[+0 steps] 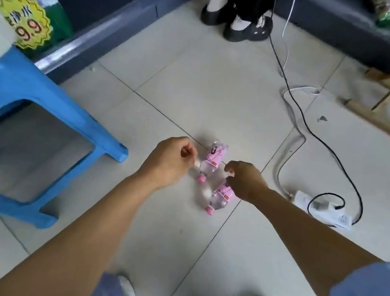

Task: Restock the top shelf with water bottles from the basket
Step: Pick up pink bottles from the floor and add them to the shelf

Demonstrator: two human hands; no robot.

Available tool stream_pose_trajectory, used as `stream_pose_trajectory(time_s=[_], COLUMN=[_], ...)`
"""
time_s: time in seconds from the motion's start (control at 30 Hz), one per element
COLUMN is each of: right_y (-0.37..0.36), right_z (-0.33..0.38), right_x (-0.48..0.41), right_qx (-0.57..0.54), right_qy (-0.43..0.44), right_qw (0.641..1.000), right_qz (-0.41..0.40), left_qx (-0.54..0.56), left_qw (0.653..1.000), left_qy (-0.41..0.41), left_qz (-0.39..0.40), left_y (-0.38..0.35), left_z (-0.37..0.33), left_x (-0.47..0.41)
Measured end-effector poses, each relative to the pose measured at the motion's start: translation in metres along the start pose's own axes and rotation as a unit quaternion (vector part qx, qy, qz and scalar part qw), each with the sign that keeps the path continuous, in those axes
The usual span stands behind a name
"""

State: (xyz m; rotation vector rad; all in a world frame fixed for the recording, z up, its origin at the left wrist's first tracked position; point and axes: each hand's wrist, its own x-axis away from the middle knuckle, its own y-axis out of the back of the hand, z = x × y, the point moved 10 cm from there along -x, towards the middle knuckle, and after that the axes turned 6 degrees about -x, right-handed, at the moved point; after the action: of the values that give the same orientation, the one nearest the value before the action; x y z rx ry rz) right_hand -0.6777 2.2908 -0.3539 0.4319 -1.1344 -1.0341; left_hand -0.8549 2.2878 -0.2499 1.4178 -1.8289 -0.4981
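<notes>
pale floor tiles (199, 84) carry two pink-labelled water bottles (212, 160), lying on their sides beside a blue stool (29, 99). left hand (173, 162) curled loosely closed just beside one; right hand (245, 179) curled over the other, whether clamped i cannot tell.

Clear plastic bottles (212, 160), glossy blue plastic stool (30, 94), smooth matt floor tiles (199, 84).

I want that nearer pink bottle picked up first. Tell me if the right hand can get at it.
Probably yes. The right hand is right above the nearer pink bottle lying on the floor, with nothing between them; its fingers look curled and empty.
</notes>
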Motion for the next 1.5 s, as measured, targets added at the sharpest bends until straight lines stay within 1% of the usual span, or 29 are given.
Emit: stream_pose_trajectory(time_s=[0.13, 0.23, 0.3, 0.47, 0.67, 0.83, 0.9, 0.97, 1.03, 1.07, 1.1, 1.13, 1.2, 1.27, 1.33, 1.4, 1.43, 1.47, 1.5], right_y=[-0.037, -0.060, -0.075, -0.090, -0.106, -0.110, -0.109, -0.099, -0.078, -0.064, -0.049, -0.035, -0.011, 0.003, 0.016, 0.026, 0.029, 0.032, 0.035], right_z=[0.002, 0.004, 0.003, 0.001, 0.001, 0.013, 0.015, 0.018, 0.019, 0.019, 0.019, 0.017, 0.014, 0.014, 0.011, 0.005, 0.002, -0.004, -0.009], right_x=[-0.045, -0.078, -0.097, -0.124, -0.147, -0.157, -0.158, -0.158, -0.156, -0.154, -0.151, -0.147, -0.137, -0.124, -0.110, -0.095, -0.089, -0.083, -0.078], right_qx=[0.101, 0.189, 0.241, 0.331, 0.409, 0.464, 0.453, 0.401, 0.294, 0.218, 0.132, 0.052, -0.051, -0.096, -0.133, -0.151, -0.153, -0.158, -0.166], right_qy=[0.058, 0.101, 0.120, 0.147, 0.147, 0.176, 0.179, 0.166, 0.135, 0.116, 0.097, 0.078, 0.061, 0.069, 0.078, 0.079, 0.075, 0.070, 0.065], right_qw=[0.993, 0.976, 0.962, 0.931, 0.900, 0.868, 0.873, 0.900, 0.943, 0.965, 0.982, 0.990, 0.989, 0.985, 0.978, 0.973, 0.972, 0.971, 0.970], right_qz=[-0.024, -0.040, -0.038, -0.043, -0.028, -0.019, -0.024, -0.051, -0.078, -0.087, -0.097, -0.106, -0.121, -0.129, -0.141, -0.158, -0.163, -0.165, -0.166], left_qx=[-0.051, -0.057, -0.071, -0.088, -0.145, -0.143, -0.140, -0.139, -0.140, -0.146, -0.159, -0.183, -0.252, -0.340, -0.445, -0.530, -0.544, -0.548, -0.559], left_qw=[0.998, 0.994, 0.991, 0.992, 0.987, 0.988, 0.989, 0.989, 0.989, 0.988, 0.986, 0.981, 0.962, 0.925, 0.861, 0.772, 0.734, 0.710, 0.686], left_qy=[-0.042, -0.089, -0.103, -0.081, -0.070, -0.056, -0.050, -0.049, -0.051, -0.052, -0.052, -0.054, -0.078, -0.118, -0.200, -0.316, -0.382, -0.423, -0.447], left_qz=[-0.017, -0.033, -0.040, -0.030, 0.006, 0.004, 0.003, 0.004, 0.001, 0.002, 0.009, 0.025, 0.075, 0.122, 0.144, 0.154, 0.137, 0.130, 0.131], left_y=[-0.014, -0.014, -0.017, -0.019, -0.022, -0.017, -0.017, -0.019, -0.026, -0.031, -0.040, -0.053, -0.087, -0.124, -0.159, -0.197, -0.214, -0.232, -0.250], left_z=[-0.002, -0.020, -0.022, 0.000, 0.015, 0.027, 0.032, 0.036, 0.039, 0.041, 0.044, 0.047, 0.051, 0.048, 0.035, 0.024, 0.019, 0.019, 0.023], left_x=[-0.026, -0.039, -0.041, -0.031, -0.014, -0.015, -0.018, -0.024, -0.032, -0.036, -0.041, -0.046, -0.055, -0.063, -0.067, -0.064, -0.061, -0.059, -0.059])
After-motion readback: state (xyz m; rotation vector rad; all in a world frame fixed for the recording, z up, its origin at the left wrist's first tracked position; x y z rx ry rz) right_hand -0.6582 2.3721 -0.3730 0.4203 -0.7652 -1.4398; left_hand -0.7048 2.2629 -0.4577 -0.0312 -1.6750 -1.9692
